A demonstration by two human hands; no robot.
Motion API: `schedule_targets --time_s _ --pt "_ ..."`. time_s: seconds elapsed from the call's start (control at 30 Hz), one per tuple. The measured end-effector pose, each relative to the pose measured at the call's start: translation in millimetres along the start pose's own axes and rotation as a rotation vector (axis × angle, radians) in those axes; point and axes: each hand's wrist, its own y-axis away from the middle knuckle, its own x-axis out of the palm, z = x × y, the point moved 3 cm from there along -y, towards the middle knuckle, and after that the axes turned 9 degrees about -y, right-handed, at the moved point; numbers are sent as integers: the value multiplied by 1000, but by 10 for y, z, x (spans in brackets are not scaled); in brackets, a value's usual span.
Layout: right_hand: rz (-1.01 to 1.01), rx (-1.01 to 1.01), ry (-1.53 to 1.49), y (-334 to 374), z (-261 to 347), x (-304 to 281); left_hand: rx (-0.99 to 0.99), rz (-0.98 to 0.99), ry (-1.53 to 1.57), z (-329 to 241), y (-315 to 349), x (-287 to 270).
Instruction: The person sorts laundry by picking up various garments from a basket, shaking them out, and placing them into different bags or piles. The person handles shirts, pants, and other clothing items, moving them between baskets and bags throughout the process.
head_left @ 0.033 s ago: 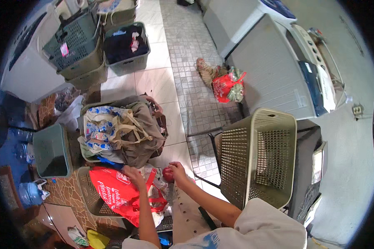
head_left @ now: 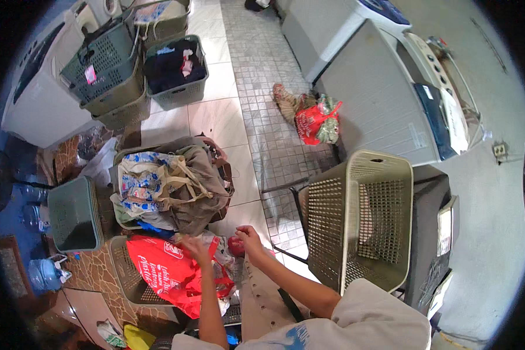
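Observation:
My left hand (head_left: 198, 251) is over a red plastic bag (head_left: 163, 262) with white print, at its upper right edge. Its fingers are smeared by motion. My right hand (head_left: 249, 238) has its fingers curled together beside a small red bundle (head_left: 236, 245) on my lap; whatever they pinch is hidden. The red bag lies partly across a grey-green basket (head_left: 135, 286), and pale crumpled plastic shows between my hands. Beyond them, a heaped laundry basket (head_left: 122, 217) holds a brown-grey garment (head_left: 201, 192) and a cream cloth bag with blue print (head_left: 149, 181).
An upright olive basket (head_left: 385, 216) stands close on my right. Washing machines (head_left: 370, 87) line the right wall. Stacked baskets (head_left: 108, 70) and a basket of dark clothes (head_left: 175, 67) are at the far left. Another red bag (head_left: 316, 122) sits on the tiles. Nearby are blue water jugs (head_left: 45, 274).
My left hand has shifted slightly to the right over the red bag. My right hand stays almost in place. The whole view has moved a little.

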Motion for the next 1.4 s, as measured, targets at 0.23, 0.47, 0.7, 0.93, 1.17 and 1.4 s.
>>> schedule_targets --time_s 0.23,0.47,0.7,0.93,1.17,1.4 --pt "186 -863 764 1649 1854 -573 -49 310 -154 -662 1296 481" --pt "-1283 -1145 1277 3048 2409 -3331 -41 781 5 -1341 2094 527" --pt "-418 -231 -654 2453 1116 -5137 -180 1370 -186 -2330 3089 1256" --pt "-289 -285 -504 2399 1180 -5066 23 1194 86 -2572 3125 1555" --pt "-236 -461 -513 2580 2197 -3676 -138 1210 235 -3164 2386 1447" --pt "169 -468 -292 1814 3294 -1578 93 878 566 -3804 675 1148"
